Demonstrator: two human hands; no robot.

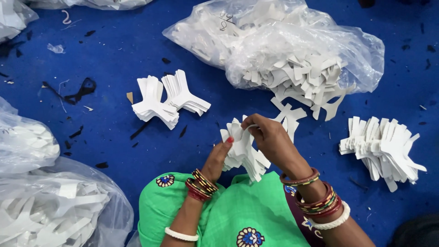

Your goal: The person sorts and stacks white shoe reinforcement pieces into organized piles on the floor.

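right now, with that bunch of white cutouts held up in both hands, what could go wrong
1. The bunch of white cutouts is fanned out and pinched only between the left hand and right hand; pieces could slip from the grip and scatter.
2. Dropped pieces might mix with the loose cutouts spilling from the open plastic bag.
3. The neat stacks lie close by and could get knocked.

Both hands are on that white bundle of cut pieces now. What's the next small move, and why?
Probably square up the bundle: the left hand grips it from below while the right hand pinches its top pieces, and the edges still fan out unevenly. The two stacks on the blue floor lie neater.
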